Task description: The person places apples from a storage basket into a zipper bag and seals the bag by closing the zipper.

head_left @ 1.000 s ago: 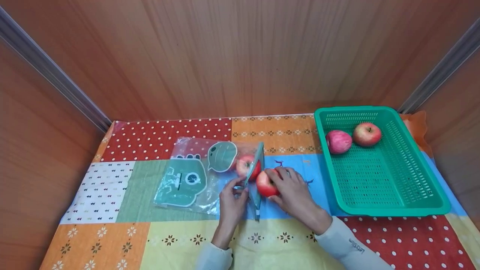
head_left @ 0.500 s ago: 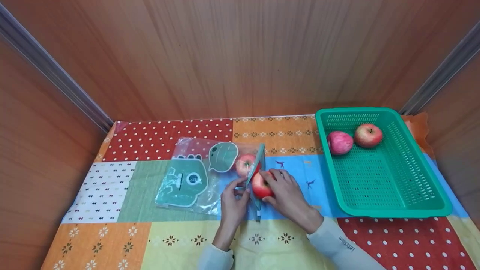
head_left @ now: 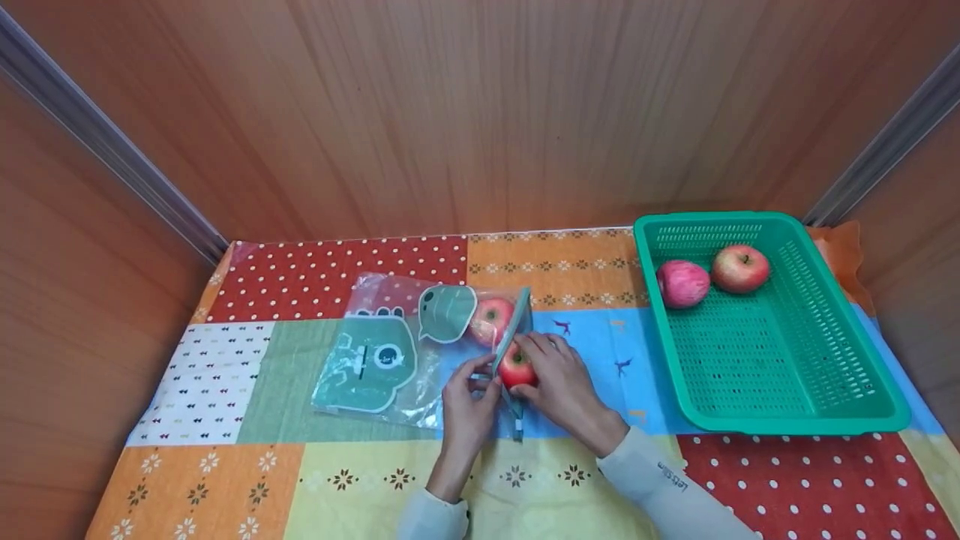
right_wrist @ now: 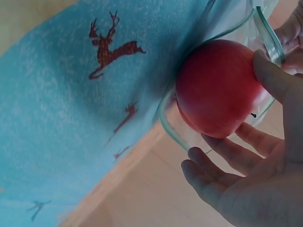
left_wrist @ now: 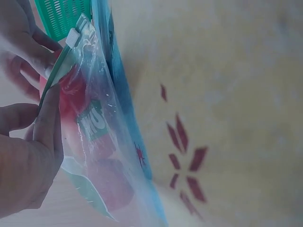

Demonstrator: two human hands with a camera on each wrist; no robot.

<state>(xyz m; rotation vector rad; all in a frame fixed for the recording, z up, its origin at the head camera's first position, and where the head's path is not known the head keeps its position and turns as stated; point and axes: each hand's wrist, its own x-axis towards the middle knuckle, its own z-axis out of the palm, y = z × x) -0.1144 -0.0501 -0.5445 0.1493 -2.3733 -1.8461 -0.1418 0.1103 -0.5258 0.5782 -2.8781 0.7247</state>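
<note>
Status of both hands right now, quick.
Left hand: closed, pinching the clear bag at the edge of its mouth.
Right hand: holding a red apple at the bag's mouth.

I see a red apple [head_left: 516,371], clear zip bag [head_left: 424,367] printed green, green basket [head_left: 757,367] at three o'clock, and polka-dotted, reindeer-printed patchwork tablecloth [head_left: 375,487].

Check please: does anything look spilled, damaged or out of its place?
Nothing looks spilled or clearly damaged, including the held apple at the mouth of the bag. One small oddity: a wavy orange piece beside the far right corner of the green basket looks rumpled next to the flatter cloth; I cannot tell what it is.
</note>
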